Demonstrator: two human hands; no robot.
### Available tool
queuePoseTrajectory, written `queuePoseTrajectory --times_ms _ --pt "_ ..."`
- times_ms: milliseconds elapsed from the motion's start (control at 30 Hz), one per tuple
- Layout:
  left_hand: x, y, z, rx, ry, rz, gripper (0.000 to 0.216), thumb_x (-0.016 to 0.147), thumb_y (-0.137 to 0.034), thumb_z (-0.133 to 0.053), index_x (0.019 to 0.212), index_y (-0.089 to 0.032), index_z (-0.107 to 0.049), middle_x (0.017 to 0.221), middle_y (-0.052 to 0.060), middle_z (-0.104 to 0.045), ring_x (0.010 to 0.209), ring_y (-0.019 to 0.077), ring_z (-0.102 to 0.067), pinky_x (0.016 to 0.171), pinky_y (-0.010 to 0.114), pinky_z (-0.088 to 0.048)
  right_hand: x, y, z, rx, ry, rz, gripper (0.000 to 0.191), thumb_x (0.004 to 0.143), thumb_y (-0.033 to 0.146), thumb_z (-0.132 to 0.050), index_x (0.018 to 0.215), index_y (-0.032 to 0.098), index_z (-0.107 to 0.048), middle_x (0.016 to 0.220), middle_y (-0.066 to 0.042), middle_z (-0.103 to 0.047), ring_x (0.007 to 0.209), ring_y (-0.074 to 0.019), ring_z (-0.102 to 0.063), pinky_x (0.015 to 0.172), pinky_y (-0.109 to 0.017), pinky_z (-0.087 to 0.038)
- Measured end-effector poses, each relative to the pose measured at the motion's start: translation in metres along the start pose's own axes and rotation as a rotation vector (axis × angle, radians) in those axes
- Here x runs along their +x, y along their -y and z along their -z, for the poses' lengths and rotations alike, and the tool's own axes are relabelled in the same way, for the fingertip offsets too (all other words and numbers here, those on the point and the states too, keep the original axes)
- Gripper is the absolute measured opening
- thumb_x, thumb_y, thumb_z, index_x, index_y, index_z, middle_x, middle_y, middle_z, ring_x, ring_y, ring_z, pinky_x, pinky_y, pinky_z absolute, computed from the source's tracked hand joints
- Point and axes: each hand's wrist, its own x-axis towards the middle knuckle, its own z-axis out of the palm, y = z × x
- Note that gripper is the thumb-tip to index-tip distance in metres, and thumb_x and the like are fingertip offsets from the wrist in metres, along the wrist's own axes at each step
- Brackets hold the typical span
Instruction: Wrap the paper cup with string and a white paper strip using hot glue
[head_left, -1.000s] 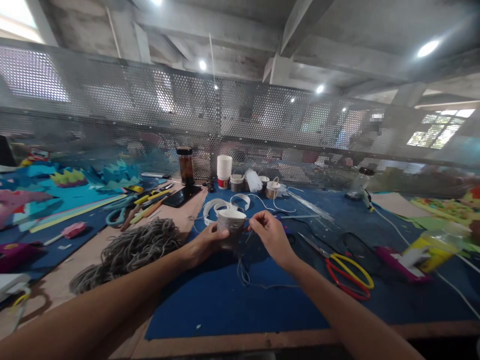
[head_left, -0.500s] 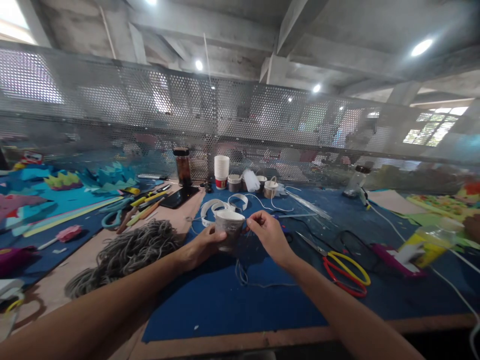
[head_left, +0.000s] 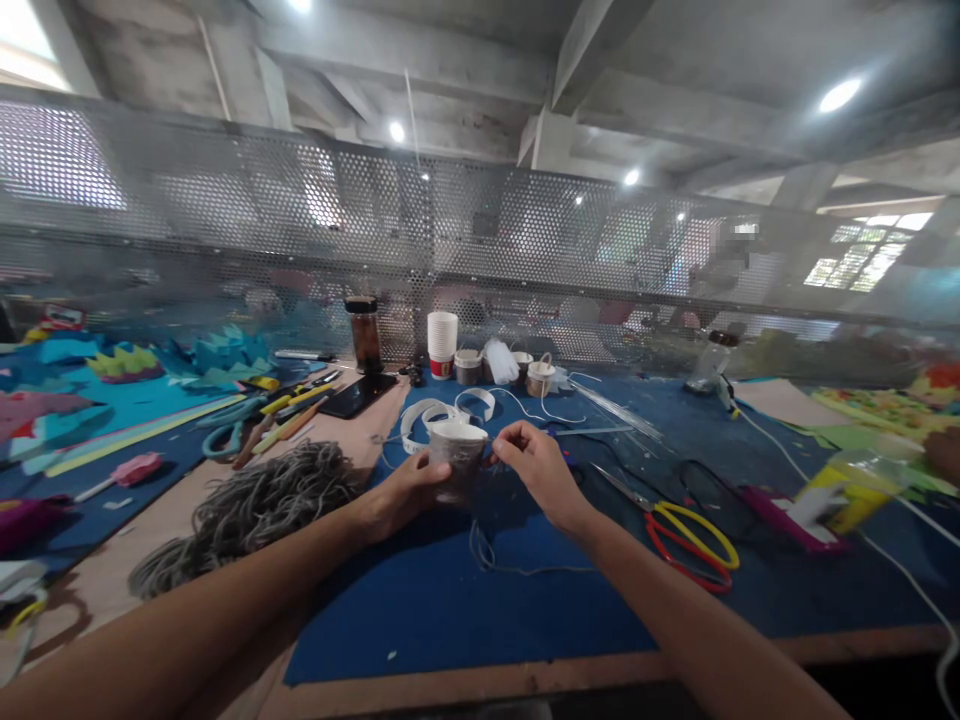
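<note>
My left hand [head_left: 401, 490] is wrapped around a small paper cup [head_left: 456, 455] covered in grey cord, holding it upright over the blue felt mat [head_left: 465, 600]. My right hand [head_left: 536, 470] pinches a thin grey cord [head_left: 487, 550] at the cup's right rim; the loose end trails down onto the mat below. Both hands are closed. A pile of grey cord [head_left: 255, 505] lies to the left of the cup.
Red and yellow scissors [head_left: 686, 545] lie right of my right hand. White paper strips [head_left: 439, 410], a cup stack [head_left: 442, 343], a dark jar [head_left: 365, 333], a phone [head_left: 360, 393] and small pots stand behind. Coloured felt shapes lie at left, a perforated metal screen [head_left: 480, 250] runs along the back.
The view has shifted slightly. My hands stay at the cup, with the right hand's pinch on the cord barely moved.
</note>
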Motion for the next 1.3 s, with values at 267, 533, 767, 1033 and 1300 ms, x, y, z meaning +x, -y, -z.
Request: queuePoseTrajectory --times_ms 267,533,767,1033,1300 --pt "0.0008 -0.0002 0.0004 0.013 0.021 0.009 0.061 0.082 -0.039 -0.073 0.136 -0.014 -0.057 0.123 0.018 -0.069 0.11 0.0314 -0.064 0.084 0.034 -0.05 -0.0008 -0.0001 -0.0009 0.001 -0.003 -0.012 0.01 0.087 0.029 -0.062 0.083 0.021 -0.06 0.076 0.0 -0.071 0.075 -0.0169 -0.067 0.072 -0.028 -0.047" --pt "0.0001 -0.0002 0.0005 0.019 0.006 0.014 0.065 0.081 -0.037 -0.074 0.139 -0.015 -0.053 0.124 0.017 -0.069 0.112 0.032 -0.065 0.089 0.037 -0.05 -0.0002 -0.0029 0.0001 -0.039 -0.012 -0.014 0.012 0.087 0.032 -0.061 0.082 0.021 -0.06 0.076 0.0 -0.071 0.072 -0.0168 -0.066 0.069 -0.028 -0.048" --pt "0.0002 -0.0004 0.0008 0.014 0.011 0.015 0.063 0.079 -0.036 -0.077 0.134 -0.013 -0.058 0.123 0.018 -0.07 0.112 0.0327 -0.065 0.088 0.037 -0.05 0.0003 0.0012 0.0003 -0.061 -0.012 -0.022 0.013 0.086 0.032 -0.062 0.08 0.02 -0.061 0.073 0.001 -0.069 0.069 -0.0154 -0.063 0.066 -0.027 -0.046" --pt "0.0002 -0.0006 0.001 0.017 0.036 0.001 0.06 0.082 -0.035 -0.075 0.134 -0.012 -0.058 0.123 0.018 -0.07 0.109 0.0316 -0.066 0.087 0.036 -0.05 0.0 0.001 0.0006 -0.035 0.006 -0.043 0.012 0.085 0.032 -0.062 0.08 0.02 -0.061 0.072 0.002 -0.069 0.069 -0.0153 -0.064 0.066 -0.027 -0.046" --pt "-0.0001 -0.0023 -0.0009 0.014 0.056 -0.004 0.056 0.083 -0.035 -0.073 0.133 -0.012 -0.059 0.124 0.018 -0.069 0.109 0.0314 -0.066 0.086 0.035 -0.05 0.0016 -0.0028 0.0005 0.028 0.033 -0.047 0.013 0.087 0.032 -0.063 0.082 0.021 -0.062 0.074 0.0 -0.072 0.073 -0.0168 -0.068 0.071 -0.029 -0.049"
